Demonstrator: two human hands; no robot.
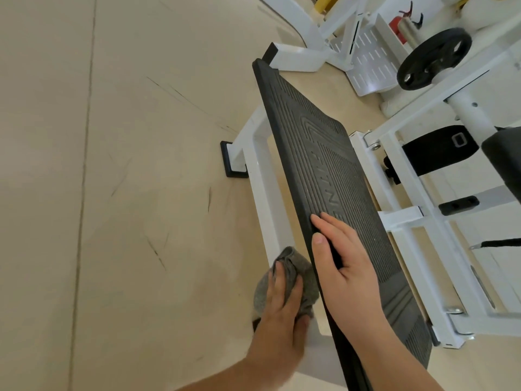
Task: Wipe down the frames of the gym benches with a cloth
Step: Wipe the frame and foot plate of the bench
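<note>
The cloth (303, 268), grey and bunched, sits low in the view against the white frame (262, 193) of the bench, just to the left of the black ribbed footplate (318, 131) that slopes over that tube. The left hand (282, 306) holds the cloth, its fingers curled over the top of the bundle and its thumb tucked at the lower side, pressing it to the frame. The right hand (348, 273) rests on the footplate with fingers straight and close together, the thumb lying along the plate's left edge. Raised letters moulded into the plate seem to read "FITNE" and run up to the right fingertips. Beyond, a black pad (434, 156) carries a small pale emblem, too small to read. A black weight plate (434, 59) sits on a bar near a red fire extinguisher (397, 26). The beige floor (127, 193) shows dark scuff marks.
</note>
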